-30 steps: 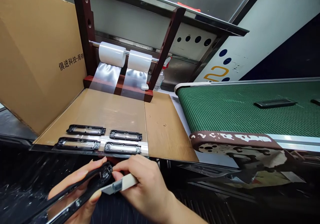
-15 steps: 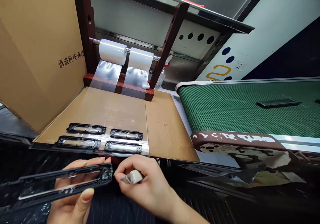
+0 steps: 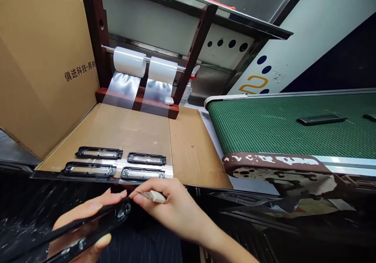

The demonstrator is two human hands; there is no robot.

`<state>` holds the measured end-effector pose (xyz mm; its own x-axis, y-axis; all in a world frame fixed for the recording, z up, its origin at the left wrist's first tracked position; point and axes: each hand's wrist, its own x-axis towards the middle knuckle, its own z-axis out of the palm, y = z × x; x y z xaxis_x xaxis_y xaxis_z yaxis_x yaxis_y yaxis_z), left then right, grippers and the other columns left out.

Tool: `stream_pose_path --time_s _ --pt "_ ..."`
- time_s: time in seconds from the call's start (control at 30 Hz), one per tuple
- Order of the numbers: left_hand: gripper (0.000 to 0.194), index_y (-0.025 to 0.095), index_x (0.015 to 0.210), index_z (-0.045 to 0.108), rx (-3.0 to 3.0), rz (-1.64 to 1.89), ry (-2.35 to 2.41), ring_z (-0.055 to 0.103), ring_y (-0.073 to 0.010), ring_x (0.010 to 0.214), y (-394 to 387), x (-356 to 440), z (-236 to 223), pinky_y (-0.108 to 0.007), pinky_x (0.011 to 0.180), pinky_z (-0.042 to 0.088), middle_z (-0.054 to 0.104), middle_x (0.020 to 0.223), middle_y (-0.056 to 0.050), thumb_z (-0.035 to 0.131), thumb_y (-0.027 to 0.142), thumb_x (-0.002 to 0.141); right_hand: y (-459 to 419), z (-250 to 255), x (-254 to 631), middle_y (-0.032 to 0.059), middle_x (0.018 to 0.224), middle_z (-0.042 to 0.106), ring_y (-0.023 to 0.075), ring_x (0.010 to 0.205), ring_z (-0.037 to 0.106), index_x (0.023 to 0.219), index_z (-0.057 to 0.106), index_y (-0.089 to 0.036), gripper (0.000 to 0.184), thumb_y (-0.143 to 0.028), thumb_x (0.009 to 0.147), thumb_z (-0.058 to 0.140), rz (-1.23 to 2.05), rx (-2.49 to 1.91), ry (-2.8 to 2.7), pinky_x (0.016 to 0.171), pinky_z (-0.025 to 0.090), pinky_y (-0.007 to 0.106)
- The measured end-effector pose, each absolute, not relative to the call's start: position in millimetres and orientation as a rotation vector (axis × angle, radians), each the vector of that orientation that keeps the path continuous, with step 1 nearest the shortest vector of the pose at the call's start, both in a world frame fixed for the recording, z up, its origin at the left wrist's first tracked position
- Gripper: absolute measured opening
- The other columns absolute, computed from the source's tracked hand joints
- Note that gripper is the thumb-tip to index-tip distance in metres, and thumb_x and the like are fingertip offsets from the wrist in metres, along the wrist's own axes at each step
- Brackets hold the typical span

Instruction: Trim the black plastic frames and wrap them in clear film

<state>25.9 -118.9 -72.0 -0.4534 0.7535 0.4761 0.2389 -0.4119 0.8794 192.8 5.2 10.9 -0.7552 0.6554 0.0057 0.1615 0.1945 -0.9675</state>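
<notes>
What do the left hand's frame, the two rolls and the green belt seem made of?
Frame: likely black plastic, with shiny glints on its end. Rolls: probably glossy plastic film; the red bar shows through the unrolled strips. Belt: perhaps matte rubber or woven synthetic, judging by its fine texture.

Four frames (image 3: 90, 165) on desk (image 3: 195, 153), two rows of two, near front edge. Behind: rack (image 3: 138, 103), two film rolls (image 3: 129, 62) on it. Left: cardboard panel (image 3: 44, 71). Right: conveyor (image 3: 279, 136), two parts (image 3: 321, 119) on top. Before desk: fifth frame (image 3: 88, 239) in left hand (image 3: 80, 215), cutter (image 3: 158, 197) in right hand (image 3: 172, 208).
</notes>
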Motion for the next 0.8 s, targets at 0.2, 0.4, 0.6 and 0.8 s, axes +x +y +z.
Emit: stream_pose_path --time_s 0.2,0.4,0.6,0.8 --pt "0.029 0.041 0.114 0.069 1.502 1.864 1.323 0.075 -0.0260 0.105 -118.0 15.0 -75.4 -0.048 0.105 0.056 0.079 0.114 0.004 0.074 0.033 0.087 7.1 14.3 194.0 -0.0020 0.072 0.069 0.0085 0.061 0.055 0.084 0.079 -0.017 0.012 -0.021 0.088 0.068 1.637 -0.770 -2.138 0.059 0.042 0.019" --pt "0.039 0.043 0.121 0.066 1.581 1.832 1.202 0.073 -0.0266 0.108 -114.5 6.3 -81.6 -0.049 0.107 0.054 0.078 0.117 0.003 0.072 0.025 0.087 7.4 17.7 194.6 -0.0046 0.067 0.063 0.0067 0.058 0.049 0.080 0.075 -0.016 0.009 -0.014 0.084 0.068 1.642 -0.773 -2.170 0.058 0.040 0.018" --pt "0.037 0.041 0.119 0.067 1.517 1.862 1.226 0.074 -0.0281 0.106 -117.0 7.6 -81.4 -0.050 0.103 0.057 0.079 0.116 0.003 0.074 0.027 0.085 5.2 13.0 195.4 -0.0035 0.069 0.066 0.0074 0.059 0.051 0.082 0.077 -0.017 0.010 -0.014 0.084 0.068 1.638 -0.780 -2.136 0.058 0.040 0.018" --pt "0.026 0.041 0.107 0.071 1.492 1.818 1.344 0.075 -0.0317 0.105 -118.7 4.9 -86.9 -0.060 0.102 0.056 0.081 0.107 0.002 0.077 0.031 0.083 4.9 14.7 196.5 -0.0015 0.077 0.073 0.0099 0.065 0.059 0.088 0.079 -0.020 0.013 -0.019 0.088 0.067 1.611 -0.799 -2.196 0.060 0.043 0.019"
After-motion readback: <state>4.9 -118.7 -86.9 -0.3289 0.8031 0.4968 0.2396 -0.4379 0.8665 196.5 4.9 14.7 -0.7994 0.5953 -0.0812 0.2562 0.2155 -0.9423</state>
